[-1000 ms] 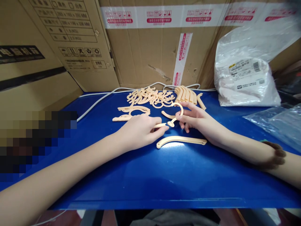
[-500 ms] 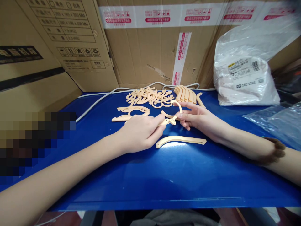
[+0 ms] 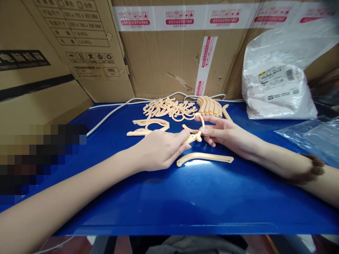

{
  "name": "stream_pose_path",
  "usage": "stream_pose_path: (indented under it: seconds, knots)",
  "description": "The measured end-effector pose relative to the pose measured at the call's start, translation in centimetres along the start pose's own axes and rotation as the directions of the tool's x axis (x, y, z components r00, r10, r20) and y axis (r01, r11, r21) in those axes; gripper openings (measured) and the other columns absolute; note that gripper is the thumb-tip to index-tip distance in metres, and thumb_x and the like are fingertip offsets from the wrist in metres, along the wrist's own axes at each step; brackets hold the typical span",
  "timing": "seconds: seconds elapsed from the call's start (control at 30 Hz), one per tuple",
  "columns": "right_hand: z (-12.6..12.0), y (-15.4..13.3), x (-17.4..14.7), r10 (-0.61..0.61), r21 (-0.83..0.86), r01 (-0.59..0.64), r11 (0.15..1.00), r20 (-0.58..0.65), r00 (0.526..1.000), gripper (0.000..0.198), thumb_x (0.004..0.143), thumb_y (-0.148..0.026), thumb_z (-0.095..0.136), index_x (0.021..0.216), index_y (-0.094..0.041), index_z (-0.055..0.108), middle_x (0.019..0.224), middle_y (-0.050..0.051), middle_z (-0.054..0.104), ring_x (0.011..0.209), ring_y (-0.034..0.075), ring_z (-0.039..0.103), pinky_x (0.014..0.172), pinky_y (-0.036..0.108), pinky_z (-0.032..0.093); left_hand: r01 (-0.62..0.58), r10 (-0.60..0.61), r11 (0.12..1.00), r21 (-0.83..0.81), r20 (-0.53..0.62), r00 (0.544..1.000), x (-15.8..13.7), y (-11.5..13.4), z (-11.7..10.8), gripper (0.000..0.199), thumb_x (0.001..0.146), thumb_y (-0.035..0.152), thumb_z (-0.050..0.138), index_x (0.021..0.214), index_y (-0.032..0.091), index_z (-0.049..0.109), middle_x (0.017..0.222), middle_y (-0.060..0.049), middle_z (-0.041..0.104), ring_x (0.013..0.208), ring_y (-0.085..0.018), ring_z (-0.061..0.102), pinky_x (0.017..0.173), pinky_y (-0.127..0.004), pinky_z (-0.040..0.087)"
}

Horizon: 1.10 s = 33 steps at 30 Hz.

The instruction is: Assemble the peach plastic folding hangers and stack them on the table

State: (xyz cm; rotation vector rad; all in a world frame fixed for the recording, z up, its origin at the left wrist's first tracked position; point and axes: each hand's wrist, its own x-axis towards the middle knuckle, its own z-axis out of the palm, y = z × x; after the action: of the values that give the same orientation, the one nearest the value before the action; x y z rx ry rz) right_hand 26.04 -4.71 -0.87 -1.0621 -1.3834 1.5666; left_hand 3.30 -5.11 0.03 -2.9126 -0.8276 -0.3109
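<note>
My left hand (image 3: 164,150) is closed around a cream plastic hanger arm (image 3: 191,138); most of that piece is hidden by the fingers. My right hand (image 3: 224,131) pinches a cream hanger hook (image 3: 202,121) between thumb and fingers, its curve pointing up. The hook's lower end meets the tip of the hanger arm, but whether they are locked together I cannot tell. Just in front of both hands lies a loose curved hanger arm (image 3: 203,157) on the blue table (image 3: 185,197). Behind my right fingers, another curved cream piece (image 3: 188,129) is partly covered.
A pile of hanger hooks (image 3: 169,108) lies at the back, beside a row of hanger arms (image 3: 209,106). Folded hanger pieces (image 3: 150,123) rest behind my left hand. A white cable (image 3: 113,114), cardboard boxes (image 3: 164,56) and a white plastic bag (image 3: 278,88) border the table.
My left hand has shifted slightly right with the hanger arm, toward the hook. The hook's lower end has turned a little. The loose pieces lie as before.
</note>
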Motion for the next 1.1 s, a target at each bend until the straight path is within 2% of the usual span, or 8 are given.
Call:
stream_pose_path:
  seconds: [0.37,0.73,0.93,1.1]
  knots:
    - [-0.14,0.23,0.13,-0.042,-0.035,0.043,0.998,0.031,0.999,0.057,0.076,-0.028,0.075,0.125,-0.015,0.049,0.065,-0.006,0.059,0.053,0.007,0.047,0.049,0.024,0.037,-0.113,0.164,0.953,0.283,-0.166,0.972,-0.17,0.12,0.28,0.027,0.101,0.027,0.027,0.086,0.017,0.047,0.063,0.000,0.056,0.052,-0.016,0.053,0.046,-0.026,0.024]
    - [-0.11,0.30,0.16,-0.049,-0.072,0.053,0.996,0.051,0.998,0.056,0.077,-0.028,0.075,0.125,-0.015,0.049,0.070,-0.004,0.060,0.056,0.007,0.048,0.049,0.023,0.037,-0.161,0.231,0.934,0.319,-0.196,0.953,0.08,0.42,0.24,0.037,0.104,0.027,0.020,0.082,0.017,0.048,0.061,0.000,0.056,0.052,-0.015,0.055,0.048,-0.027,0.027]
    - [0.00,0.19,0.16,-0.042,-0.079,0.048,0.996,0.076,0.996,0.054,0.076,-0.029,0.075,0.122,-0.016,0.050,0.072,-0.003,0.062,0.055,0.007,0.049,0.050,0.024,0.038,-0.180,0.236,0.941,0.287,-0.172,0.956,0.00,0.35,0.37,0.032,0.103,0.026,0.023,0.087,0.016,0.050,0.064,0.000,0.058,0.054,-0.016,0.057,0.050,-0.027,0.033]
    - [-0.02,0.29,0.06,-0.066,-0.088,0.074,0.993,0.084,0.994,0.054,0.078,-0.031,0.074,0.123,-0.015,0.050,0.070,-0.004,0.061,0.056,0.007,0.048,0.050,0.023,0.039,-0.168,0.212,0.947,0.275,-0.138,0.967,-0.08,0.31,0.47,0.028,0.102,0.026,0.028,0.088,0.016,0.050,0.063,0.000,0.058,0.054,-0.016,0.057,0.050,-0.026,0.031]
